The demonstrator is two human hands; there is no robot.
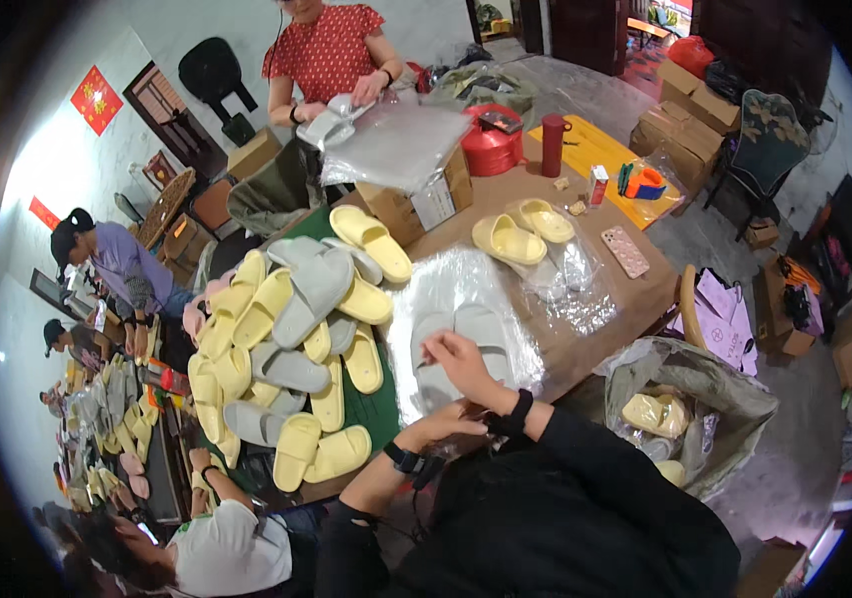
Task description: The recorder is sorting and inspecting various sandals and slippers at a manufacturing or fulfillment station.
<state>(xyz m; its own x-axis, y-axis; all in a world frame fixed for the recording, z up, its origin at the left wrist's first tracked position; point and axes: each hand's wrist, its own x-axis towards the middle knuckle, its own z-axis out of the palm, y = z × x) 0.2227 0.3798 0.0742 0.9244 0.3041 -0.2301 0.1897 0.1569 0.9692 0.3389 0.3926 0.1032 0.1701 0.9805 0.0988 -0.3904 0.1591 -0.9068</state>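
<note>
A pair of grey slippers (pixel 483 327) lies side by side on a shiny stack of clear plastic bags (pixel 413 396) in front of me; whether the pair is inside the top bag I cannot tell. Over the slippers is my right hand (pixel 463 367), its fingers loosely bent and apart, with nothing seen in them. My left hand (pixel 434 427) lies low at the near edge of the bags, fingers stretched toward the right wrist and holding nothing visible. Just left of the bags, yellow slippers (pixel 338 454) and grey slippers (pixel 312 289) are heaped on a green surface (pixel 378 407).
On the brown tabletop (pixel 593 329) are bagged yellow slippers (pixel 511 239), a phone (pixel 625 251), a red bottle (pixel 553 147) and a red container (pixel 491 149). An open sack (pixel 735 424) stands right of me. Across the table, a person (pixel 331 60) handles light slippers. Others work at left.
</note>
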